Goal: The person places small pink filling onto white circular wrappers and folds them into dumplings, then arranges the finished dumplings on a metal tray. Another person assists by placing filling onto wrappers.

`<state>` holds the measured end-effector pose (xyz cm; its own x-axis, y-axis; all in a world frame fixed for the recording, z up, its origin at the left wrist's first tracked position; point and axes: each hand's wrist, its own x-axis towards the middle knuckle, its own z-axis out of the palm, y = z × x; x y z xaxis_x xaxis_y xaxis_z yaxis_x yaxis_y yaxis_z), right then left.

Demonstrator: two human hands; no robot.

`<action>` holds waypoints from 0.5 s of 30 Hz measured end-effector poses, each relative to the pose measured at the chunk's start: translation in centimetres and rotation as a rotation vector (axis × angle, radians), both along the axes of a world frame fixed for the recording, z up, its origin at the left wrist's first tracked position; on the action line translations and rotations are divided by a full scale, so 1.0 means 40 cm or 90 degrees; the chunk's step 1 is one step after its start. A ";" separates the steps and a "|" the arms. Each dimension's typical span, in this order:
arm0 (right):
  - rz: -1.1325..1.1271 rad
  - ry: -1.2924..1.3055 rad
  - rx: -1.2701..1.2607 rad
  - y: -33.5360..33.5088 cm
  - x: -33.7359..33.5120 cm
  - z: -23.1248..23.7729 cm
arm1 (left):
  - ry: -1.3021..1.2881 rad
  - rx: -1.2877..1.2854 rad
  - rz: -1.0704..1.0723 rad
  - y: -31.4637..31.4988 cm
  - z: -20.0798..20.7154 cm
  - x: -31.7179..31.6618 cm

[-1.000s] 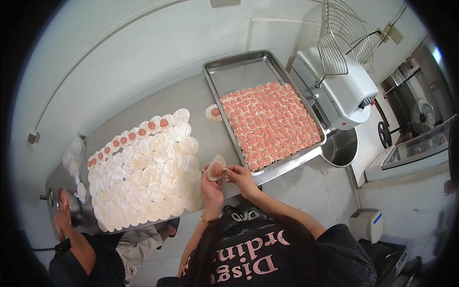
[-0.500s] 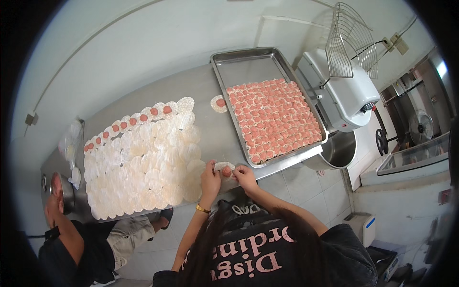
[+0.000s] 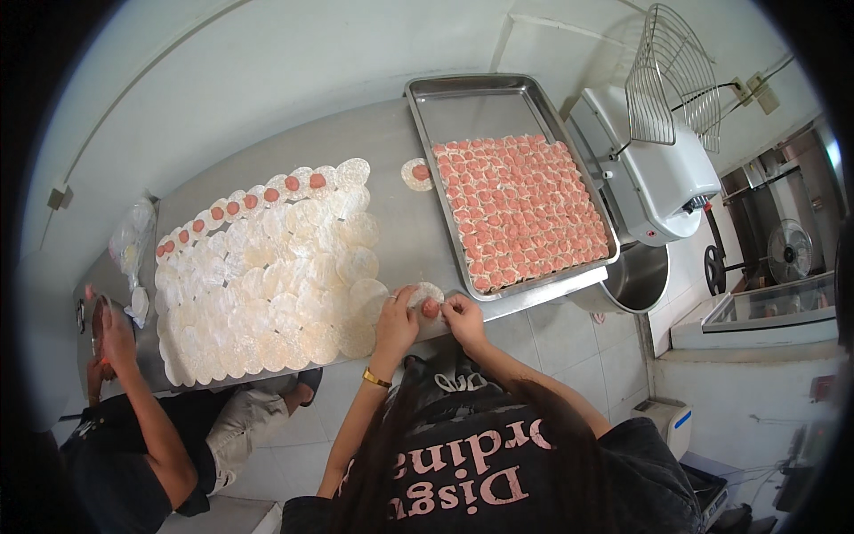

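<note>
At the front edge of the steel table, I hold a round dumpling wrapper (image 3: pixel 429 291) with a ball of pink meat filling (image 3: pixel 431 308) on it. My left hand (image 3: pixel 396 326) pinches the wrapper's left side, its fingers closed. On the opposite side, the closed fingertips of my right hand (image 3: pixel 464 320) are at the wrapper's edge. Left of my hands, overlapping floury wrappers (image 3: pixel 267 276) cover the table, with balls of filling along the far row. One more wrapper with filling (image 3: pixel 416 175) lies alone beside the tray.
A deep steel tray (image 3: pixel 485 86) holds many open-topped dumplings in rows. Right of it stands a white mixer (image 3: pixel 654 169) with a wire guard and a steel bowl (image 3: pixel 642 276). At far left, a co-worker's hands (image 3: pixel 116 343) are over a metal bowl; a plastic bag (image 3: pixel 133 240) lies behind.
My view has shifted slightly. Both my hands stay at the wrapper, with the filling now nearer its front edge. The co-worker's arm has risen and a second hand shows at the bowl.
</note>
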<state>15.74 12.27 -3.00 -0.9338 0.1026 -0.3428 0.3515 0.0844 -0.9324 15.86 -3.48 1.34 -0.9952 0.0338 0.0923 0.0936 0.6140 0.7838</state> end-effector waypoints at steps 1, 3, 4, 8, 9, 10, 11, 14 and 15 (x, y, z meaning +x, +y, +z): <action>-0.001 0.007 -0.002 0.001 0.000 0.000 | -0.038 0.022 0.012 0.002 0.001 -0.001; -0.012 -0.008 -0.039 0.002 -0.001 0.000 | -0.072 0.030 0.032 0.004 0.000 -0.005; -0.014 0.003 -0.022 0.003 -0.002 0.001 | -0.069 0.016 0.041 0.006 -0.002 -0.005; -0.046 -0.016 -0.172 0.002 -0.009 0.006 | -0.052 0.152 0.103 0.014 -0.026 0.002; -0.068 -0.036 -0.279 0.000 -0.009 0.009 | -0.107 0.200 0.110 0.011 -0.035 0.004; -0.033 -0.032 -0.320 0.007 -0.009 0.016 | -0.158 0.249 0.116 0.009 -0.044 0.002; -0.017 -0.026 -0.284 0.006 -0.008 0.021 | -0.195 0.331 0.119 0.006 -0.052 0.002; 0.022 0.021 -0.250 0.006 -0.004 0.033 | -0.222 0.380 0.100 0.006 -0.073 0.006; 0.041 0.031 -0.202 0.003 -0.003 0.034 | -0.198 0.346 0.096 0.008 -0.077 0.007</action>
